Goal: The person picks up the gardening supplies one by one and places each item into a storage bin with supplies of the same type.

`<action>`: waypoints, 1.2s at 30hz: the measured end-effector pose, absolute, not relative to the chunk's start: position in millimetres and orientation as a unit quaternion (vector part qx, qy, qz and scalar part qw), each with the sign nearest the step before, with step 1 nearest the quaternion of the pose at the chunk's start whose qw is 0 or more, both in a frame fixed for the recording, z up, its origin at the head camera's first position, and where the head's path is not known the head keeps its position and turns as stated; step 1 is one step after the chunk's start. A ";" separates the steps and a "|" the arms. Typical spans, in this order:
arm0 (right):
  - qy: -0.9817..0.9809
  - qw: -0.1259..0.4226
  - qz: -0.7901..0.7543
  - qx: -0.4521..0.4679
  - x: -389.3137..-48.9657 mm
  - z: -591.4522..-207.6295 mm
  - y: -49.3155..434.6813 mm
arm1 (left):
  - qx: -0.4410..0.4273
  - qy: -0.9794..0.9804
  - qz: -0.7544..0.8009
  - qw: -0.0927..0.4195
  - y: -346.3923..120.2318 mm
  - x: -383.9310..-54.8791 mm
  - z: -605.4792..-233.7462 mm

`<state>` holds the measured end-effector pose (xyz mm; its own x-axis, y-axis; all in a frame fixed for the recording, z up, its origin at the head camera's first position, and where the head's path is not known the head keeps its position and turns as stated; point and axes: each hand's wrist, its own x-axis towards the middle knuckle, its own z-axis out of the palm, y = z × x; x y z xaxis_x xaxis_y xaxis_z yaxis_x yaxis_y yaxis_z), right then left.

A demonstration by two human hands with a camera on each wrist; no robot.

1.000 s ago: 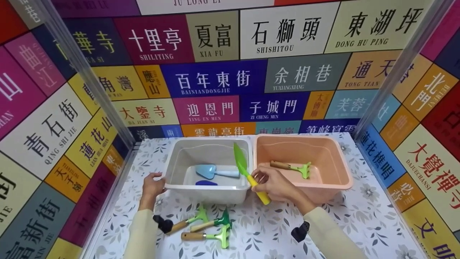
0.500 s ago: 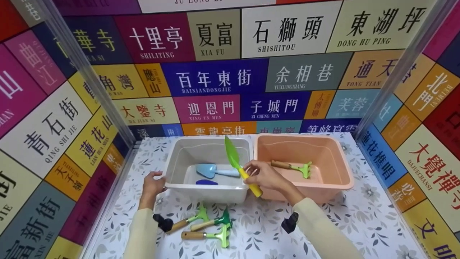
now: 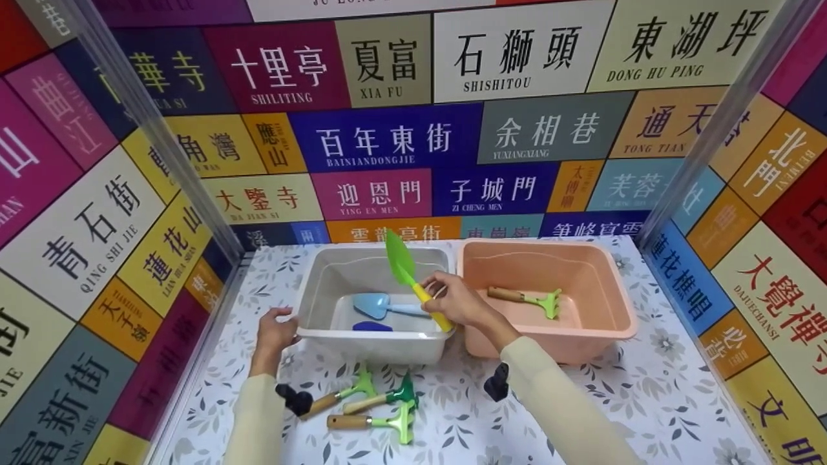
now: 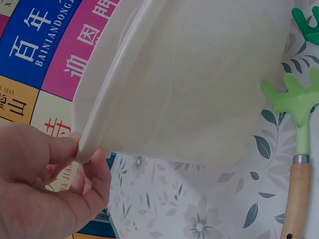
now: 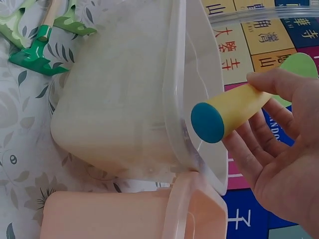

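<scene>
My right hand (image 3: 455,298) pinches the yellow handle of a green-bladed garden trowel (image 3: 402,259), holding it tilted over the right side of the grey-white bin (image 3: 387,342). In the right wrist view the handle's blue end cap (image 5: 207,122) faces the camera. My left hand (image 3: 276,330) grips the rim at that bin's left corner; the left wrist view shows thumb (image 4: 62,148) and fingers on either side of the rim. Inside the bin lie a light blue trowel (image 3: 371,305) and a dark blue piece (image 3: 372,327), partly hidden by the front wall.
A peach bin (image 3: 549,334) stands right beside the grey-white one, with a small green rake (image 3: 549,303) inside. In front, on the leaf-patterned tabletop (image 3: 465,413), lie several wooden-handled tools, among them a light green rake (image 3: 404,423) and a dark green one (image 3: 405,391).
My right hand has moved left with the green trowel, from between the two bins to over the grey-white bin. My left hand stays on the rim.
</scene>
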<state>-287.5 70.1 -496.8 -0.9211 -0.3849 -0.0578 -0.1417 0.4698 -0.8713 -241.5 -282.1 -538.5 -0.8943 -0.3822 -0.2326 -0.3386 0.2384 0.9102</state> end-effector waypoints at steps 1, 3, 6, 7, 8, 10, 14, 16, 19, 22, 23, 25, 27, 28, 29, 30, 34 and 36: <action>0.850 0.118 -0.490 -0.153 -288.7 -496.6 67.7 | 0.230 -0.786 -0.573 0.019 -282.3 -242.0 -538.6; 0.853 0.107 -0.488 -0.151 -291.0 -496.8 62.6 | 0.232 -0.787 -0.572 0.016 -282.9 -242.7 -539.0; 0.860 0.102 -0.478 -0.146 -292.9 -497.2 54.0 | 0.240 -0.788 -0.567 0.009 -285.0 -242.1 -538.7; 0.862 0.103 -0.475 -0.144 -292.7 -497.7 52.0 | 0.242 -0.788 -0.567 0.006 -285.5 -241.5 -539.2; 0.864 0.105 -0.470 -0.144 -292.7 -498.3 49.9 | 0.243 -0.787 -0.567 0.003 -285.9 -241.0 -539.5; 0.869 0.108 -0.460 -0.144 -292.5 -499.6 46.2 | 0.243 -0.783 -0.572 0.000 -287.1 -240.3 -539.5; 0.878 0.103 -0.444 -0.145 -292.8 -502.0 41.0 | 0.237 -0.773 -0.588 -0.002 -288.9 -240.3 -538.7; 0.884 0.101 -0.432 -0.146 -293.8 -504.3 39.8 | 0.237 -0.769 -0.594 -0.005 -289.2 -240.7 -538.5; 0.897 0.095 -0.405 -0.149 -295.3 -509.2 39.4 | 0.240 -0.764 -0.599 -0.014 -288.4 -241.5 -538.3; 0.909 0.087 -0.378 -0.149 -296.6 -513.5 38.8 | 0.243 -0.761 -0.601 -0.026 -287.5 -243.3 -537.7; 0.913 0.085 -0.371 -0.150 -296.9 -514.3 37.9 | 0.245 -0.760 -0.601 -0.029 -287.7 -243.6 -537.3; 0.917 0.080 -0.358 -0.157 -297.3 -515.7 35.9 | 0.248 -0.757 -0.603 -0.035 -288.3 -244.8 -537.0; 0.920 0.080 -0.348 -0.162 -297.2 -517.1 34.0 | 0.250 -0.754 -0.607 -0.039 -289.0 -245.1 -536.6; 0.922 0.081 -0.342 -0.163 -297.1 -517.8 33.1 | 0.250 -0.752 -0.608 -0.040 -289.4 -244.9 -536.5; 0.924 0.083 -0.336 -0.164 -297.0 -518.8 32.2 | 0.251 -0.750 -0.611 -0.040 -289.8 -244.6 -536.3; 0.926 0.084 -0.328 -0.165 -296.9 -519.9 31.3 | 0.250 -0.747 -0.614 -0.040 -290.2 -244.5 -536.3; 0.938 0.078 -0.291 -0.172 -298.0 -525.4 27.5 | 0.245 -0.735 -0.631 -0.035 -290.7 -242.0 -535.9; 0.941 0.075 -0.278 -0.178 -299.3 -527.9 25.1 | 0.244 -0.731 -0.636 -0.033 -290.6 -240.6 -536.2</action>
<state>-299.3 25.1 -527.9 -0.9257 -0.3758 -0.0419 -0.2928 0.7824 -0.5496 -240.6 -290.6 -536.2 -0.8783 -0.3156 -0.3591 -0.3994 0.0716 0.9140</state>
